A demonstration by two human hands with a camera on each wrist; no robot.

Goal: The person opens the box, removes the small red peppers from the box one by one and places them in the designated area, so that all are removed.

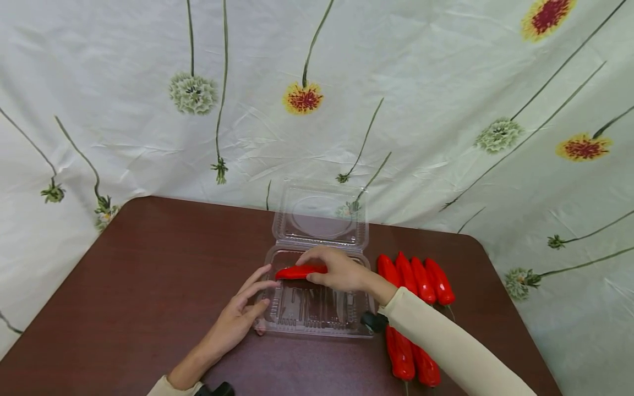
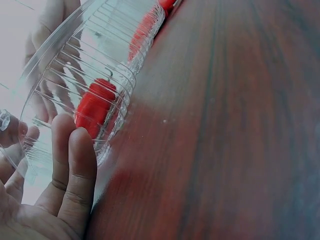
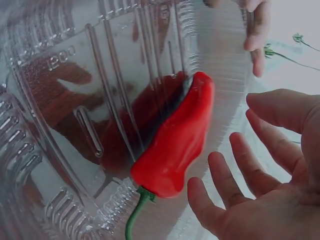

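A clear plastic clamshell container (image 1: 317, 332) lies on the table with its lid raised at the back. Inside, along the far side, is a red chili pepper (image 1: 292, 272) with a green stem (image 3: 134, 216). Over that pepper reaches my right hand (image 1: 339, 269); the right wrist view shows its fingers (image 3: 245, 165) spread and apart from the pepper. My left hand (image 1: 238, 316) holds the container's left side, some fingers over the rim and two fingers (image 2: 82, 170) against the outer wall. Through the clear wall the pepper (image 2: 95, 107) also shows.
Several red chili peppers (image 1: 438, 281) lie in a row right of the container, and others (image 1: 398, 352) lie nearer, partly behind the right sleeve (image 1: 446, 341). The brown table (image 1: 148, 286) extends to the left. A flower-printed cloth (image 1: 421, 137) hangs behind.
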